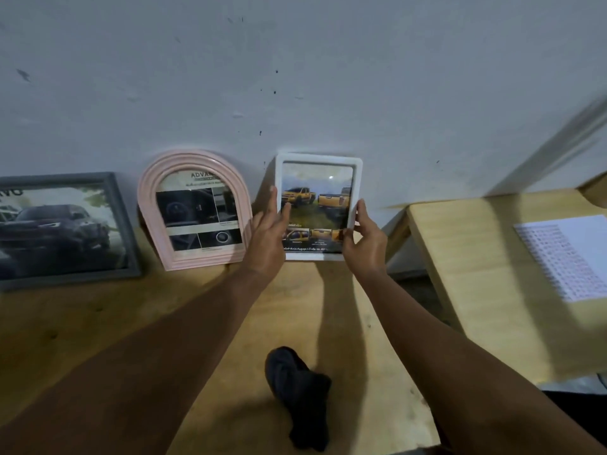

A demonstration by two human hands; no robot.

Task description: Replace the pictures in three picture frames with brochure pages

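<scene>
A white rectangular frame (pixel 318 159) stands upright against the wall and shows a brochure page with yellow pickup trucks. My left hand (pixel 267 236) lies with straight fingers along the frame's left edge. My right hand (pixel 363 239) grips its lower right edge, thumb on the front. To the left, a pink arched frame (pixel 184 172) leans on the wall with a dark brochure page in it. At the far left stands a grey frame (pixel 123 224) holding a page with a dark car.
All three frames stand on a wooden table (pixel 203 323) against a white wall. A black cloth (pixel 300 392) lies near the front of the table. A second, lighter table (pixel 476 274) at the right carries a printed white sheet (pixel 574 254).
</scene>
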